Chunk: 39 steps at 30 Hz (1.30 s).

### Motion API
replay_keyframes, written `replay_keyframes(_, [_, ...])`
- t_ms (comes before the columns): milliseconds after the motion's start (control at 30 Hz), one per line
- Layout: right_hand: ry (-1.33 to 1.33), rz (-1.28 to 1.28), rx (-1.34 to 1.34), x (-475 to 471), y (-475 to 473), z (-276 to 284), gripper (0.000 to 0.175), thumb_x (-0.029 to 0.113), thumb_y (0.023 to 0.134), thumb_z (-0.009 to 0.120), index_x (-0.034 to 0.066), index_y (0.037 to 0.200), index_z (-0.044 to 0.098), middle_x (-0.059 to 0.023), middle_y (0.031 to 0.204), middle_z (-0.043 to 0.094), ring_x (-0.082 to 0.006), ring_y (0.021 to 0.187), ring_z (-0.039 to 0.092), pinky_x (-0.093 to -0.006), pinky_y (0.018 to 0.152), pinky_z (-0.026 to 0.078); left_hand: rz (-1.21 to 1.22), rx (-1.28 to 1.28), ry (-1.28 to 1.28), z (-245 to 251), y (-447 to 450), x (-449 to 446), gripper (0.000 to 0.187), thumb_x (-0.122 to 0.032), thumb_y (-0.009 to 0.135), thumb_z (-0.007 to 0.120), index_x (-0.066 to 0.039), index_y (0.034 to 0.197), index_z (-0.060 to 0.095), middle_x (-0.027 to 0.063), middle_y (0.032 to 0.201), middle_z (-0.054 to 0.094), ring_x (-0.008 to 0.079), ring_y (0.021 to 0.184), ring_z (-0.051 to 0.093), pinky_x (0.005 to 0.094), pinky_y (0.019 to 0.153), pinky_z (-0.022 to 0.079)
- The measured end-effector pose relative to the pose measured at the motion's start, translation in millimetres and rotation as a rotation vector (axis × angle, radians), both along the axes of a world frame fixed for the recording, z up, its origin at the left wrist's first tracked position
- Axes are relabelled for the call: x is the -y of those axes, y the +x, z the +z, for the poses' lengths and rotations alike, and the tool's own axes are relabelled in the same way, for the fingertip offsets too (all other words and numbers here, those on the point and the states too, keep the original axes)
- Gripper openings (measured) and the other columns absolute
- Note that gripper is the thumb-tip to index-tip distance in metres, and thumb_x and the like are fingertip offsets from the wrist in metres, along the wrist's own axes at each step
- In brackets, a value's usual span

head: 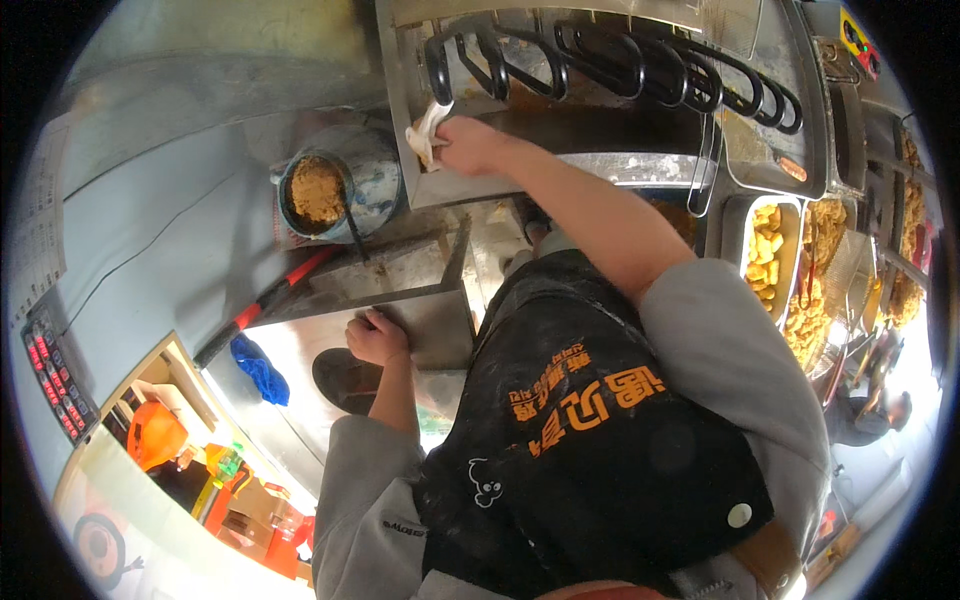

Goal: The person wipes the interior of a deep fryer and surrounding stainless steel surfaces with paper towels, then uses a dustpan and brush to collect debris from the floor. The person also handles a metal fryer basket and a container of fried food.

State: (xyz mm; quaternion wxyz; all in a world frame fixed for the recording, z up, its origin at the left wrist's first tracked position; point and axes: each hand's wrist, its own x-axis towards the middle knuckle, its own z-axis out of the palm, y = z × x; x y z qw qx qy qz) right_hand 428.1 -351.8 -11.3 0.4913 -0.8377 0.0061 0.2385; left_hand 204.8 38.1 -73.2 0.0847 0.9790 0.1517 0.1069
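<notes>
My right hand (pixel 472 146) grips a crumpled white cloth or paper (pixel 427 136) at the left corner of a stainless-steel fryer-like unit (pixel 442 187). Just above and right of that hand, a row of black looped bars (pixel 562 64) spans the unit. Closed into a loose fist, my left hand (pixel 377 336) is over a steel worktop (pixel 435 326), beside a dark round shape (pixel 341 379). Nothing shows in its fingers. Whether it touches the steel I cannot tell.
A bucket (pixel 379 187) with brown crumbly matter and a dark handle stands left. Nearby are a red-and-black pole (pixel 259 304), a blue cloth (pixel 259 369) and a wall-mounted digital timer panel (pixel 56 382). Trays of fried food (pixel 765 251) sit right; another person (pixel 862 416) is beyond.
</notes>
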Motion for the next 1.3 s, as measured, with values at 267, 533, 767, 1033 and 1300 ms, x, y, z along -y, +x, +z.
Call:
replay_keyframes(267, [-0.453,0.138,-0.169,72,48,-42,0.038,0.032,0.109,0.052,0.0086,0.136,0.066,-0.0176,0.133,0.069,-0.0380,0.119,0.068,-0.0500,0.103,0.054,-0.024,0.077,-0.014,-1,0,3,0.040,-0.041,0.097,0.064,-0.005,0.081,0.057,0.0186,0.084,0.060,0.0457,0.083,0.059,0.0596,0.072,0.042])
replay_keyframes(533, [-0.557,0.435,-0.202,15,65,-118,0.038,0.022,0.103,0.056,0.0015,0.128,0.075,-0.0240,0.136,0.070,-0.0416,0.116,0.070,-0.0515,0.096,0.056,-0.011,0.055,-0.059,1,0,0,0.039,-0.039,0.097,0.066,-0.005,0.082,0.055,0.0184,0.084,0.058,0.0450,0.082,0.057,0.0579,0.072,0.041])
replay_keyframes(767, [-0.621,0.558,-0.053,-23,73,-98,0.027,0.015,0.090,0.063,0.0007,0.104,0.080,-0.0241,0.116,0.077,-0.0433,0.105,0.074,-0.0520,0.089,0.058,0.032,0.018,-0.009,3,1,1,0.040,-0.041,0.097,0.066,-0.005,0.084,0.056,0.0181,0.085,0.059,0.0453,0.084,0.058,0.0572,0.072,0.042])
replay_keyframes(1033, [-0.351,0.383,0.043,-21,26,-18,0.019,0.007,0.087,0.066,-0.0028,0.097,0.078,-0.0260,0.102,0.076,-0.0440,0.094,0.074,-0.0541,0.083,0.058,-0.007,0.054,-0.002,-3,3,-1,0.041,-0.043,0.098,0.066,-0.005,0.084,0.057,0.0178,0.085,0.060,0.0452,0.082,0.059,0.0583,0.070,0.043])
replay_keyframes(1300, [-0.420,0.241,0.230,53,21,-66,0.025,0.020,0.094,0.067,0.0039,0.109,0.077,-0.0209,0.107,0.076,-0.0414,0.100,0.073,-0.0511,0.087,0.059,0.011,0.010,-0.005,2,0,1,0.041,-0.043,0.097,0.066,-0.005,0.083,0.057,0.0178,0.085,0.059,0.0450,0.084,0.059,0.0582,0.073,0.042])
